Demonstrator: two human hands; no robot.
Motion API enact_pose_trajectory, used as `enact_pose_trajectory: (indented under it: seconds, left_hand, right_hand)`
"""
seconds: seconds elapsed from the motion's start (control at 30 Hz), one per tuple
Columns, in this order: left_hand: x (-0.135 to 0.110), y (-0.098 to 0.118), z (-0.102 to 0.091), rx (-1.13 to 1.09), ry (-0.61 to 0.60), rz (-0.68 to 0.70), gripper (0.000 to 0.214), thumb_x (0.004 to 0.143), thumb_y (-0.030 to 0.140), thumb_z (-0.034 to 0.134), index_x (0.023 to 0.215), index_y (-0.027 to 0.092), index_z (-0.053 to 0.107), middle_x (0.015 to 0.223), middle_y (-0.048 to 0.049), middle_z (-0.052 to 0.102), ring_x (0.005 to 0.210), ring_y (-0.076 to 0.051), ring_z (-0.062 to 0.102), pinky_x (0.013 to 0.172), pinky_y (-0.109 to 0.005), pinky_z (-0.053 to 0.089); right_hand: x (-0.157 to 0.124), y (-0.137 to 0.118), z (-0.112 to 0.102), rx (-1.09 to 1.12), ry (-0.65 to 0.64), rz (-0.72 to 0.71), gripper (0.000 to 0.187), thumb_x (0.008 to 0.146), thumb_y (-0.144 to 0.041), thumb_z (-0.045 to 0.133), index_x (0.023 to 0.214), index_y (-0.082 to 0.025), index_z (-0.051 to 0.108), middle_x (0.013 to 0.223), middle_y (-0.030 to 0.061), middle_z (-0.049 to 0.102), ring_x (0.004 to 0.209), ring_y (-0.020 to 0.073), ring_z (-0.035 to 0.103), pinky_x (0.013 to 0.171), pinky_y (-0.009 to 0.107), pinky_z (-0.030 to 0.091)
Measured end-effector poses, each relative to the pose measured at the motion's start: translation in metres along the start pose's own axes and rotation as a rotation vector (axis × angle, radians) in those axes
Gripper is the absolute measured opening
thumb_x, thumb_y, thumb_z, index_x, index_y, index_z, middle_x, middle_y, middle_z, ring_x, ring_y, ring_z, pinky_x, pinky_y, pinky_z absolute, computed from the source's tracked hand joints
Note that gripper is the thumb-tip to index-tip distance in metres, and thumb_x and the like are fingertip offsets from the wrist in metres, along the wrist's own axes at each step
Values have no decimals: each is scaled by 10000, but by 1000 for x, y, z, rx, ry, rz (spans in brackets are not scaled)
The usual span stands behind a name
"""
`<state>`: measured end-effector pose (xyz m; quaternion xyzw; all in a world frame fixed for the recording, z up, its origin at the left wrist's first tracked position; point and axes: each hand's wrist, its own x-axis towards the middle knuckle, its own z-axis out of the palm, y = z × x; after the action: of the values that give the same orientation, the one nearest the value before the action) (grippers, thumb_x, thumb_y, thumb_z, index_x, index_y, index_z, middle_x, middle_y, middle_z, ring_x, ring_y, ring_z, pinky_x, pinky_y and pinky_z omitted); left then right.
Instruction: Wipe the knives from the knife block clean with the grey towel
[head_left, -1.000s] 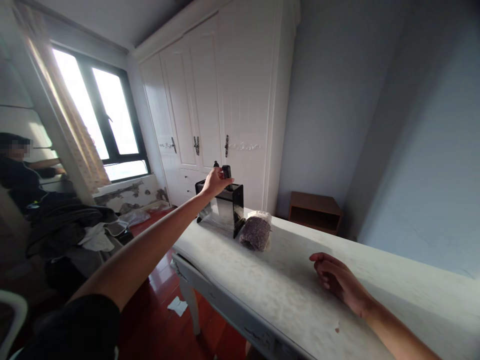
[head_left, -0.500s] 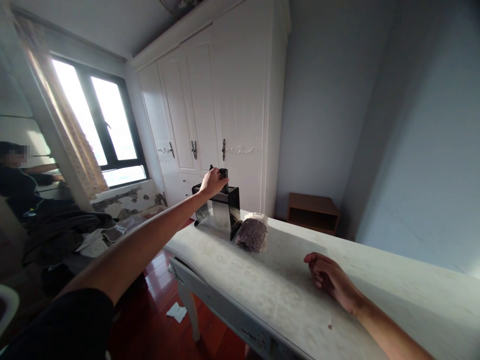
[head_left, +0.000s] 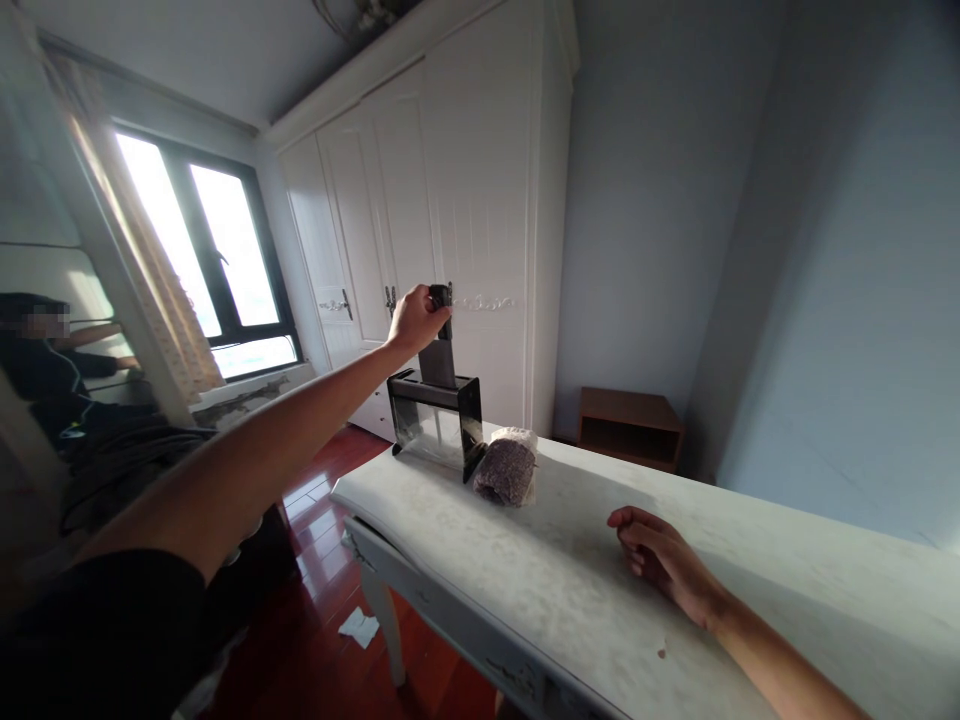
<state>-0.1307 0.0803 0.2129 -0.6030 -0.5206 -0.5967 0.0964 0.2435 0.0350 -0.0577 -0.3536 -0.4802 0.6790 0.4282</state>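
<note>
My left hand [head_left: 415,318] reaches far out and grips the black handle of a knife [head_left: 439,345], whose wide blade is partly raised out of a black knife block [head_left: 439,425]. The block stands at the far left end of a pale table [head_left: 570,590]. Beside the block lies a clear bag of dark grains [head_left: 508,467]. My right hand [head_left: 664,560] rests on the tabletop with its fingers curled loosely and nothing in it.
A white wardrobe [head_left: 450,230] stands behind the table's end, a small brown wooden cabinet [head_left: 628,425] in the corner. A window [head_left: 202,260] is at left. Another person [head_left: 37,360] sits at far left by piled dark clothes. A paper scrap [head_left: 358,626] lies on the red floor.
My left hand has lifted the knife upward, so the blade now shows above the block. My right hand has stayed where it was on the table.
</note>
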Motion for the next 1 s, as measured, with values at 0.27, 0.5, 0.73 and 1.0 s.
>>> enact_pose_trajectory:
  seconds: [0.27, 0.5, 0.73, 1.0]
  left_hand:
    - [40, 39, -23, -77, 81, 114, 218, 613, 138, 700, 734, 190, 526, 600, 14, 551, 644, -142, 567, 603, -277, 474]
    - [29, 77, -27, -248, 71, 124, 191, 679, 96, 654, 809, 163, 530, 705, -1, 559, 746, -150, 618, 606, -250, 498]
    - [-43, 104, -11, -480, -53, 22, 156, 728, 150, 654, 837, 170, 544, 697, 16, 605, 676, -139, 658, 573, -240, 539]
    - [-141, 114, 0, -791, -74, -142, 230, 743, 299, 704, 910, 209, 574, 854, -18, 675, 772, -178, 695, 684, -320, 606]
  right_hand:
    - [-1, 1, -1, 5, -3, -4, 149, 658, -231, 681, 788, -175, 636, 568, -71, 393, 492, 69, 339, 456, 227, 309]
    - [-3, -2, 1, 0, 16, -15, 178, 632, -251, 715, 776, -174, 644, 572, -62, 419, 486, 72, 357, 457, 237, 323]
    - [-6, -4, 2, -21, 34, -38, 211, 618, -282, 748, 768, -166, 655, 562, -57, 438, 484, 77, 367, 456, 241, 327]
    - [-8, 0, 1, -67, 67, -72, 267, 593, -322, 801, 761, -153, 682, 563, -34, 505, 491, 83, 414, 471, 248, 362]
